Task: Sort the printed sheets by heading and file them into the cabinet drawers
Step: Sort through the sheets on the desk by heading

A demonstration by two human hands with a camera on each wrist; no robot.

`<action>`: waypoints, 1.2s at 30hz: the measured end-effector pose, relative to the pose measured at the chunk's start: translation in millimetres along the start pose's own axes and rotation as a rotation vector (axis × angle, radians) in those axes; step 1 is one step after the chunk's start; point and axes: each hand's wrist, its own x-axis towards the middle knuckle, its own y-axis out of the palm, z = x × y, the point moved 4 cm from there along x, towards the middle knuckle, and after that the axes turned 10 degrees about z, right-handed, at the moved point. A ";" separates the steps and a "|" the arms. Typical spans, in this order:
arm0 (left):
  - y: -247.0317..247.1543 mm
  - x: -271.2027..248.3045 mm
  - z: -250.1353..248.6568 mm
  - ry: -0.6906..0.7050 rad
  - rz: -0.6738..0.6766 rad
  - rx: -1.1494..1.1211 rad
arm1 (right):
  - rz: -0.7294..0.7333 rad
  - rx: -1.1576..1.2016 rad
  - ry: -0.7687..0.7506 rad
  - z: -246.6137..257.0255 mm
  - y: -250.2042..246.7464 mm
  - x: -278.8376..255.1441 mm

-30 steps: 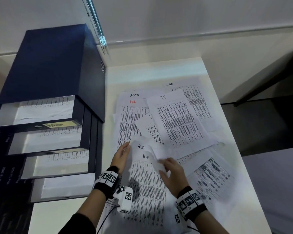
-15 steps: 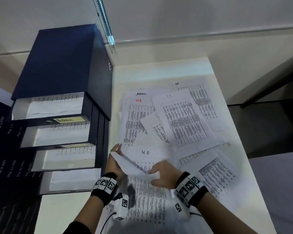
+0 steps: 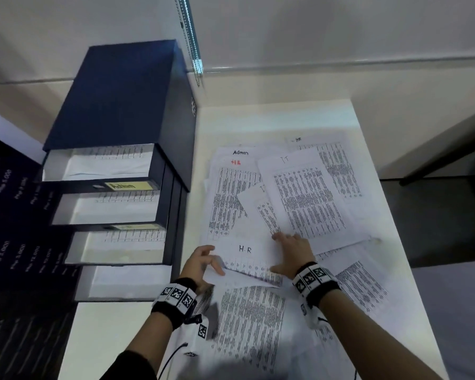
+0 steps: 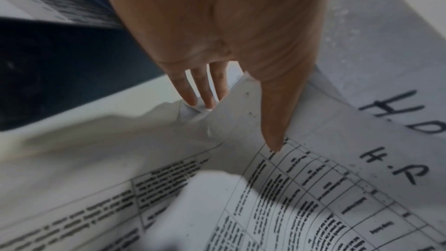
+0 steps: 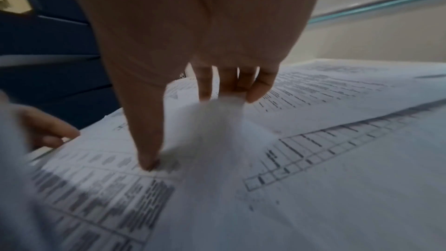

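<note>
Printed sheets lie scattered over the white table [image 3: 272, 116]. Headings read H.R [image 3: 244, 249], IT [image 3: 305, 198] and Admin [image 3: 240, 152]. My left hand [image 3: 213, 263] pinches the left edge of the H.R sheet [image 4: 398, 169], thumb on top and fingers [image 4: 198, 98] beneath; a second H.R heading shows under it. My right hand [image 3: 283, 253] lies flat on the same sheet with its fingers spread, its thumb [image 5: 149, 159] pressing the paper. The dark blue cabinet [image 3: 115, 97] stands at the left with several drawers pulled out in steps, each holding sheets. The top drawer bears a yellow Admin label [image 3: 128, 185].
The lowest drawer [image 3: 126, 281] juts out close to my left wrist. A dark board with white lettering [image 3: 8, 215] stands left of the cabinet. The table's right edge [image 3: 390, 215] drops to a dark floor. A wall runs behind the table.
The curled H.R sheet that both hands held now lies flatter. My right hand has let go, moved forward and spread out on it. My left hand still holds its edge.
</note>
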 end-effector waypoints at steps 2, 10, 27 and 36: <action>3.7 -0.1 0.0 0.045 0.002 0.121 | 0.012 -0.021 -0.079 9.4 -1.2 -8.0; 16.6 8.4 -2.9 0.021 -0.030 -0.026 | -0.224 0.235 -0.223 18.0 12.8 -46.1; 28.1 -2.5 -8.8 0.103 -0.046 -0.165 | -0.256 0.133 -0.110 -1.1 25.6 -49.2; 16.6 -13.1 -13.9 0.204 -0.057 0.023 | -0.179 0.604 -0.193 -10.5 9.7 -59.8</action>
